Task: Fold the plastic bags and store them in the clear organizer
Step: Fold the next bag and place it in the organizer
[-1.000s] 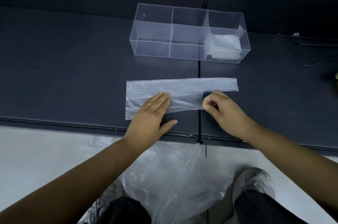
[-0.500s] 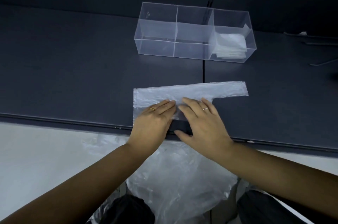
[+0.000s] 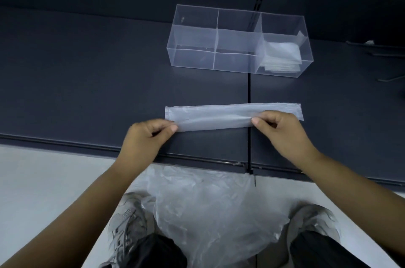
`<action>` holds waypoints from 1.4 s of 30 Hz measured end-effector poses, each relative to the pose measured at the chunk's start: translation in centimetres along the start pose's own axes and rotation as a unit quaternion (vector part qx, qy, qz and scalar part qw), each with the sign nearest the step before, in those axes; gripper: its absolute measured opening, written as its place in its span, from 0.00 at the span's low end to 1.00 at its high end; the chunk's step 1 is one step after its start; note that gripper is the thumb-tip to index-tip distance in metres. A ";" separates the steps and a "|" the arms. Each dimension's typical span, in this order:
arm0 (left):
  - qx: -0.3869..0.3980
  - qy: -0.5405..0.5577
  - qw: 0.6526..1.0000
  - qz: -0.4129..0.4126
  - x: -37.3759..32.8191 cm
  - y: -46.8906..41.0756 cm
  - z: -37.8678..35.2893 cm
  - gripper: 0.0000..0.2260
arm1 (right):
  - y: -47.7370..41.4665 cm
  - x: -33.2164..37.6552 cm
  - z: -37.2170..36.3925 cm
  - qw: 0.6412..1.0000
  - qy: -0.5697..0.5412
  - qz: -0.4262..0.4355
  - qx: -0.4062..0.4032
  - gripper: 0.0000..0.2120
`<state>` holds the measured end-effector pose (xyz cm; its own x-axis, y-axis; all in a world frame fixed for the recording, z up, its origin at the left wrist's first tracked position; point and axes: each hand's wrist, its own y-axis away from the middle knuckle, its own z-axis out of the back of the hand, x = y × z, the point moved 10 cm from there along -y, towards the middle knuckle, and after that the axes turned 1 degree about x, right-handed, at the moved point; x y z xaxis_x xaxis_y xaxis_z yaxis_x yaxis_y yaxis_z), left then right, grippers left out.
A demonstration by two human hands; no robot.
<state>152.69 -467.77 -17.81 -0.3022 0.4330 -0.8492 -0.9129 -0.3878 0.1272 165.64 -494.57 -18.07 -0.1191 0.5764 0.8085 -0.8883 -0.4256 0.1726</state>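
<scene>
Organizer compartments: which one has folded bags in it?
The right-end compartment of the clear organizer. A stack of folded plastic bags lies in it, while the four smaller compartments to its left show only clear walls.

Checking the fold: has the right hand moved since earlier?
Yes. The right hand shifted rightward off the table seam and now pinches the plastic bag.

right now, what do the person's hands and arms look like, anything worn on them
Both are bare. The left hand and the right hand wear no gloves, and no ring, watch or bracelet shows on the parts in view. The left forearm and the right forearm have no sleeves as far as the picture's edge, and no markings show on them.
</scene>
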 end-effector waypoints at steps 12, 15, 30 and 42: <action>-0.183 -0.156 0.971 -0.008 -1.0 -1.8 2.7 0.05 | -2.6 -2.3 0.7 0.987 -0.060 -0.128 -0.081 0.03; -0.121 -0.257 0.938 -0.198 -5.7 -0.5 -1.7 0.12 | -2.8 -1.9 0.6 0.987 -0.057 -0.127 -0.084 0.04; 0.101 -0.465 0.864 -0.166 -1.8 0.1 -8.8 0.37 | 1.1 4.0 -10.7 0.882 0.407 0.190 0.141 0.33; 0.087 -0.461 0.868 -0.161 -1.8 -0.1 -8.6 0.37 | -0.9 -5.9 6.1 0.953 0.300 0.014 -0.038 0.25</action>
<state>155.65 -475.55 -20.71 -0.0418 0.9948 -0.0934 -0.9941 -0.0321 0.1031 169.90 -501.86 -19.60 -0.3547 0.8708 0.3404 -0.9079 -0.4077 0.0969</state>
